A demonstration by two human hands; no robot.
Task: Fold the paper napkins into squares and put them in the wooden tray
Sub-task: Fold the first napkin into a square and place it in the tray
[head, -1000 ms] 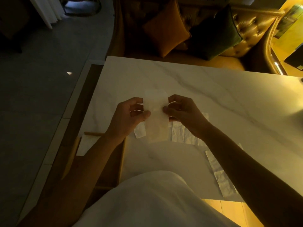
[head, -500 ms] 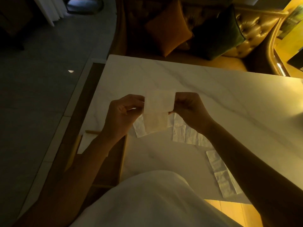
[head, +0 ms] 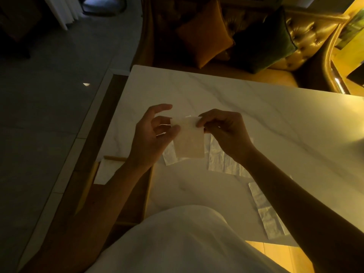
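In the head view, I hold a folded napkin (head: 190, 142) up over the worktop (head: 256, 119), a little above the middle of the frame. My left hand (head: 151, 138) pinches its upper left edge under the thumb, with the forefinger stretched out loose above it. My right hand (head: 224, 133) pinches the upper right corner between thumb and curled fingers. The napkin hangs down from both hands as an upright rectangle.

Below it, flat on the worktop, lie more napkins. One (head: 170, 156) peeks out under the held one, another (head: 222, 160) lies just right of it, and a long one (head: 266, 211) lies near the lower right edge, partly under my right forearm.

The wooden tray (head: 147, 194) sits at the lower left, beside the worktop's left edge and mostly hidden by my left forearm. A white napkin (head: 107, 172) lies in its far corner.

At the top of the frame, an orange cushion (head: 202, 36) and a dark green cushion (head: 264, 40) rest side by side on a tufted sofa (head: 315, 30).
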